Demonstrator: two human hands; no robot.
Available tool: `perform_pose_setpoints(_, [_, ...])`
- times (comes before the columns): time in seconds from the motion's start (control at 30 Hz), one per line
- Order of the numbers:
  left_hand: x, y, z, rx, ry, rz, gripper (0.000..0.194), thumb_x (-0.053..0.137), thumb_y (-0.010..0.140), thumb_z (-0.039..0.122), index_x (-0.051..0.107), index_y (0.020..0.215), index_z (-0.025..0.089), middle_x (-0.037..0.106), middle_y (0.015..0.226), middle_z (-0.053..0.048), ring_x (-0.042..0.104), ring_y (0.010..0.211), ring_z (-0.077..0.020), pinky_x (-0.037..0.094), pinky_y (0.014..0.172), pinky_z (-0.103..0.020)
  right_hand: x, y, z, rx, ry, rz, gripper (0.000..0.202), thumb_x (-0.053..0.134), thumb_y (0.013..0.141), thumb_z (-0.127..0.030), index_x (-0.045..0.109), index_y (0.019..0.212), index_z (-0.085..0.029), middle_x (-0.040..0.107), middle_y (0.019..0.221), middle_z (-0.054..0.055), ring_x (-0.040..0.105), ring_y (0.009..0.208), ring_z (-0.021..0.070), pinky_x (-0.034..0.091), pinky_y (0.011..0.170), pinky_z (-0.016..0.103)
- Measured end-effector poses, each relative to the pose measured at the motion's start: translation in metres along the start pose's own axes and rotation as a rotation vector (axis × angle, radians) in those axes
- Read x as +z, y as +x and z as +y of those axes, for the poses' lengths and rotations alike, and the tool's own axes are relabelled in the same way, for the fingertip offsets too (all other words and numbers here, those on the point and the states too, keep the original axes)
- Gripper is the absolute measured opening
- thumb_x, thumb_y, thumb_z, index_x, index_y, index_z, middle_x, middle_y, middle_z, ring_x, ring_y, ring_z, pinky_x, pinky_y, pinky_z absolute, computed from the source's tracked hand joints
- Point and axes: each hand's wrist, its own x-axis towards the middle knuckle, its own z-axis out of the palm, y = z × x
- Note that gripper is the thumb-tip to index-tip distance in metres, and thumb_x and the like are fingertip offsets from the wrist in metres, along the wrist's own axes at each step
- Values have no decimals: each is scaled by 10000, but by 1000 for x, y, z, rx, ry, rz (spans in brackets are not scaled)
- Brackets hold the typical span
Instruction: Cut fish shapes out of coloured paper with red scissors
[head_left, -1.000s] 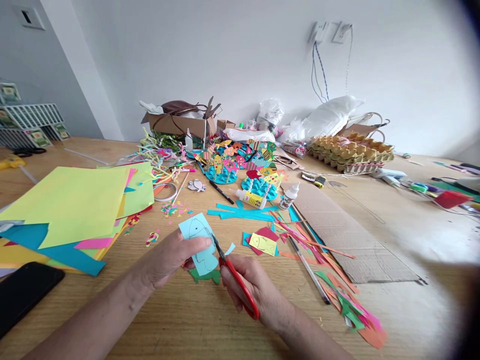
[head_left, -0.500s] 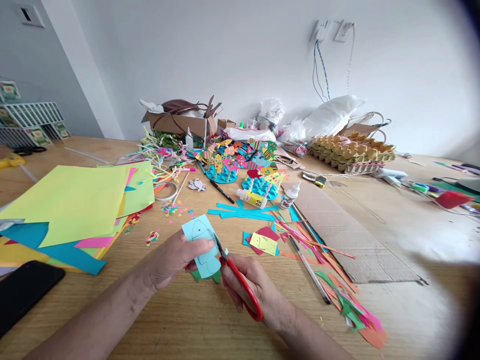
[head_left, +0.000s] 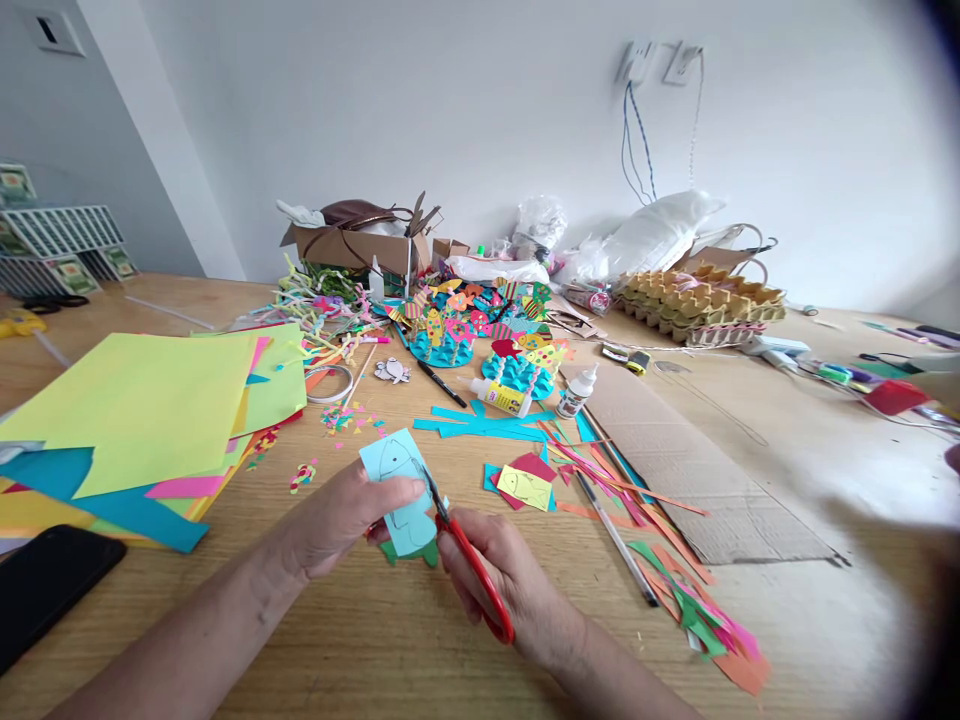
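Note:
My left hand (head_left: 367,505) pinches a light blue piece of paper (head_left: 397,455) that has a fish drawn on it, thumb on top. Red-handled scissors (head_left: 480,580) are gripped in my right hand (head_left: 502,570), their blades at the right edge of the blue paper, along the drawn outline. Green paper (head_left: 427,552) shows on the table just below the blue piece. To the right of my hands, a yellow paper with a fish drawing (head_left: 525,487) lies on red and blue scraps.
Coloured paper sheets (head_left: 142,400) and a black phone (head_left: 56,585) lie at left. Glue bottles (head_left: 576,392) stand and lie near blue bases with paper fish (head_left: 517,372). At right are paper strips (head_left: 705,610), a pen (head_left: 619,540), cardboard (head_left: 675,470) and egg trays (head_left: 697,305).
The scissors and my right hand have shifted very slightly left, with the blades a little further along the paper's edge. At the far right edge, part of a person's hand has come into view.

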Motion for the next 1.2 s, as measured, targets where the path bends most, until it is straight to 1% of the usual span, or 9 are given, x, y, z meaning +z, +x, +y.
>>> perform_pose_setpoints(0.13, [-1,0,5,10,-20,16,252,613,675,381,463,625,185,498,516,56,392,452,-75,289,417,-181,1,0,3,34,45,9,391,379,900,-471,367,631,-187,378,486,-67,348,396,56,277,383,155])
perform_pose_setpoints(0.27, [-1,0,6,45,-43,18,272,617,674,371,443,576,185,476,487,60,382,444,-73,285,412,-184,0,0,2,48,46,0,413,374,890,-507,380,634,-183,390,471,-65,343,389,56,274,375,155])
perform_pose_setpoints(0.37, [-1,0,4,35,-35,-8,260,603,689,372,455,593,182,491,505,51,392,455,-79,302,426,-191,-1,0,-2,48,26,-5,427,374,886,-514,388,622,-179,397,478,-57,350,415,61,284,396,161])
perform_pose_setpoints(0.53, [0,1,1,25,-27,-14,271,615,675,367,442,582,180,467,492,52,373,448,-77,271,413,-189,-1,0,-8,54,18,-5,428,405,878,-502,377,596,-181,399,489,-50,368,436,67,291,404,163])
perform_pose_setpoints(0.77, [0,0,1,-1,-66,-21,277,617,681,386,443,609,183,497,525,49,405,482,-86,319,443,-190,1,-1,-6,65,58,-7,450,364,878,-544,376,610,-183,372,473,-60,351,399,59,276,379,161])
perform_pose_setpoints(1.0, [-3,-1,0,-12,-90,-27,273,629,673,381,457,604,181,504,518,54,410,477,-87,332,455,-194,1,-2,-3,40,68,-14,437,356,892,-528,369,622,-185,357,462,-69,337,394,55,265,375,161])
perform_pose_setpoints(1.2, [-3,0,1,-18,-88,-37,240,632,682,374,509,630,174,544,554,44,449,496,-95,349,469,-199,0,0,-7,46,45,-32,454,363,861,-584,360,634,-191,350,466,-73,330,386,57,269,375,170])
